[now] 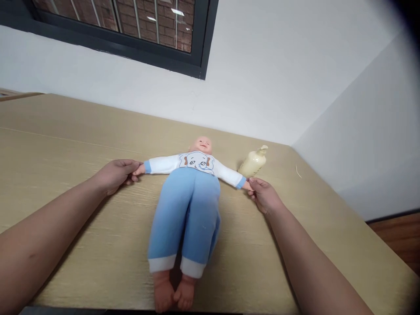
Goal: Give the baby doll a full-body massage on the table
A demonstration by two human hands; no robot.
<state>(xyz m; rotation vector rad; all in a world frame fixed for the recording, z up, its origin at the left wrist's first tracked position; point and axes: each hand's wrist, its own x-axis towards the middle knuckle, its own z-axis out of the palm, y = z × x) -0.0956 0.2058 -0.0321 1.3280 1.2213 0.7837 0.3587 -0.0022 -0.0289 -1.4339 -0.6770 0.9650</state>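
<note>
A baby doll [193, 192] lies on its back on the wooden table, feet toward me and head toward the wall. It wears a white top [197, 162] with a cartoon animal face and light blue trousers [188, 214] with white cuffs. Both its arms are stretched out sideways. My left hand [121, 174] is closed round the doll's hand on the left, just past the blue cuff. On the other side, my right hand [263, 192] pinches the doll's other hand. Just behind my right hand is a cream pump bottle [253, 162].
The wooden table [82, 245] meets a white wall [256, 78] at the back. A dark-framed window [197, 65] is set in that wall at upper left. A thin pale strand [298, 171] lies to the right of the bottle. The table's front edge runs just below the doll's feet.
</note>
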